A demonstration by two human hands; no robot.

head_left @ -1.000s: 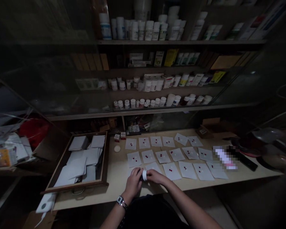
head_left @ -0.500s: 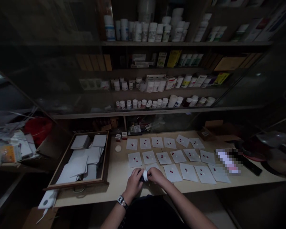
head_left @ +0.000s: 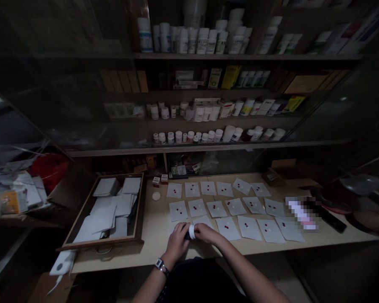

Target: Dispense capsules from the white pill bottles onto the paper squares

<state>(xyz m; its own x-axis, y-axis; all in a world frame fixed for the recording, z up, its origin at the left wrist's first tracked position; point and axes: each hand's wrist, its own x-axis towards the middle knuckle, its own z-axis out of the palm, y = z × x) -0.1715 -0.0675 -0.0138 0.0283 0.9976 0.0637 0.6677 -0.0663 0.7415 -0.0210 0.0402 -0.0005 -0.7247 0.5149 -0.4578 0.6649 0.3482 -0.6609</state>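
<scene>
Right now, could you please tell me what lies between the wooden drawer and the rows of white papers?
In the head view, a round white disc and two small boxes sit on the tabletop between the wooden drawer and the papers.

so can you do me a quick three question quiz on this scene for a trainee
1. Multiple choice. What does the left hand hold? A) a pen B) a small bottle C) a spoon
2. True or false? The wooden drawer is fully shut.
3. Open question. What colour are the darker pills on the paper squares?

Key
1: B, with the fingers of the right hand at its white end.
2: False; it is open and shows white paper inside.
3: Red.
</scene>
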